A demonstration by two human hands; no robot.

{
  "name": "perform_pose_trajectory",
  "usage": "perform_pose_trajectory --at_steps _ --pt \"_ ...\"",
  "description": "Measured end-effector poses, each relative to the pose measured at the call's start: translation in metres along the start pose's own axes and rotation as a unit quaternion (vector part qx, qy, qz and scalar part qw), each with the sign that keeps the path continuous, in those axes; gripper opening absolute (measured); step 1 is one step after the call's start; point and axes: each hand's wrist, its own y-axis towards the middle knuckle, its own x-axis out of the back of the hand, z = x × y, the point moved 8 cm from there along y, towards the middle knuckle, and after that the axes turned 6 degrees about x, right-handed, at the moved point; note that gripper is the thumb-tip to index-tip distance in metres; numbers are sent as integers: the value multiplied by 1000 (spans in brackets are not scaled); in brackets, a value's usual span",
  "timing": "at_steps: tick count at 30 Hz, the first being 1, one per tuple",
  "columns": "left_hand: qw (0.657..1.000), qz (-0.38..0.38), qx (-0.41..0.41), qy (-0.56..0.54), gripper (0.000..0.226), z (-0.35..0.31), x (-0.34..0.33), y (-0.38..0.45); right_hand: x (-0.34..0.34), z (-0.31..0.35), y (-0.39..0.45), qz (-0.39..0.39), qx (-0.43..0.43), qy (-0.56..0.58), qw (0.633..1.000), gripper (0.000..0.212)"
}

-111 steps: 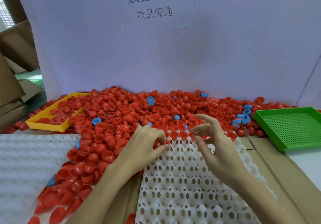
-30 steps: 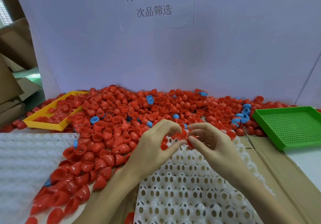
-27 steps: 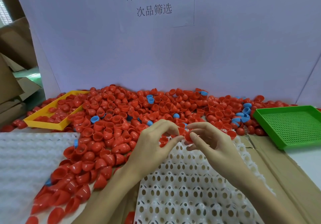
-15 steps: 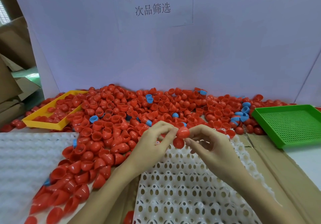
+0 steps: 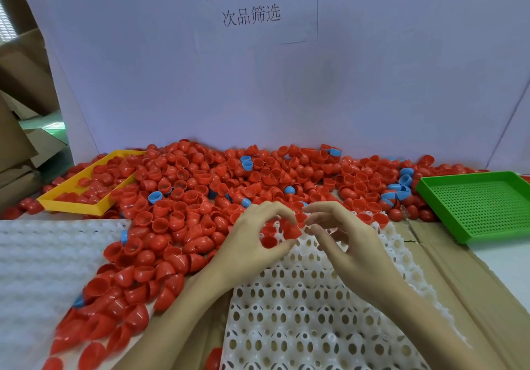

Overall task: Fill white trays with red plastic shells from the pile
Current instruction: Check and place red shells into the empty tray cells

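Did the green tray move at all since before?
No. The green tray sits at the same spot by the white backboard, beside the red shell pile.

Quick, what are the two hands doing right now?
Left hand: fingers curled at a red shell over the white tray; a pinch cannot be told.
Right hand: open, holding nothing.

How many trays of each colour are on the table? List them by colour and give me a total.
Yellow tray: 1
Green tray: 1
White trays: 2 (holed white tray in the middle, bumpy white tray at left)
Total: 4
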Motion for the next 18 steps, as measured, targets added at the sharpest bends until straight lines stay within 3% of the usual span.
perform_pose_trajectory --at_steps 4,8,10,14,18 --pt "993 -6 -4 118 12 10 -8 -1 0 -3 -1 1 -5 -1 1000 29" --pt "978 0 -34 205 40 14 -13 -1 1 -5 -1 -1 -7 2 1000 31" --pt "984 -13 -24 174 42 14 -11 0 1 -6 -1 1 -8 2 1000 31" --pt "987 -77 30 135 31 34 14 11 1 -7 -1 -2 -8 -1 1000 31" --pt "929 -139 142 312 43 89 62 12 0 -8 -2 0 -12 -5 1000 31"
